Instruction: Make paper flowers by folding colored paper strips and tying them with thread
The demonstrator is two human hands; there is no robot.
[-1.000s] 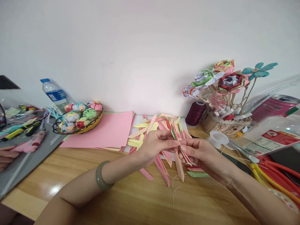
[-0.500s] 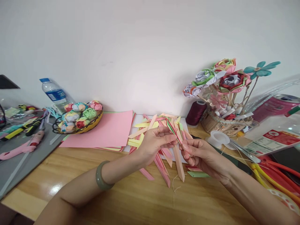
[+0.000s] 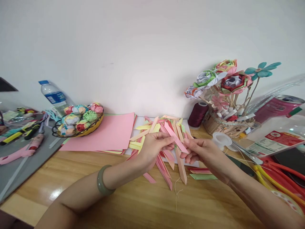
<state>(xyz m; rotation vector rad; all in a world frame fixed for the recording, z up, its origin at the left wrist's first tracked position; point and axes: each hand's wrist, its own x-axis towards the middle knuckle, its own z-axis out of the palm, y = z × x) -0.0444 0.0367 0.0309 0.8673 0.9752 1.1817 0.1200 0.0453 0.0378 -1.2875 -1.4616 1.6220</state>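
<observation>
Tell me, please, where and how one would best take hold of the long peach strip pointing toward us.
Probably pinch the peach strip across its width near the lower tip, coming from the near side of the table. That tip juts out over wood, past the white paper, while the upper part runs up behind the pink strip.

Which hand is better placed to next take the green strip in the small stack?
Probably the right hand: it is nearer the green strip, though also at the lower end of the pink strip. The left hand, farther off, pinches that strip.
</observation>
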